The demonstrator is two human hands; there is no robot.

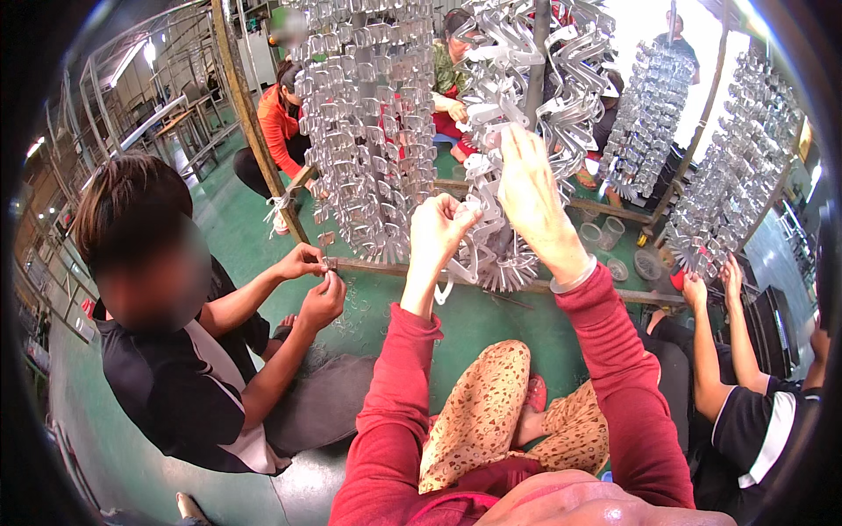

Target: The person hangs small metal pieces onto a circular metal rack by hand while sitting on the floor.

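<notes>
A tall hanging rack of curved silver metal parts [513,267] is right in front of me. My left hand [441,232] is at its left side, thumb and fingers pinched on a small silver piece, whose exact shape is mostly hidden. Higher up, my right hand [533,197] reaches against the rack with its fingers pressed together and bent at the tips. Whatever those fingers hold is hidden by the hand and the shiny parts around it. Below my left hand, a looped silver part [445,289] dangles from the rack's lower edge.
Another rack of small silver clips [364,131] hangs to the left. Beside it a co-worker's hands [320,285] handle a small piece. On the right, another person's hands [712,285] touch a third rack [737,167]. Clear plastic cups [611,230] stand behind a low bar [631,296].
</notes>
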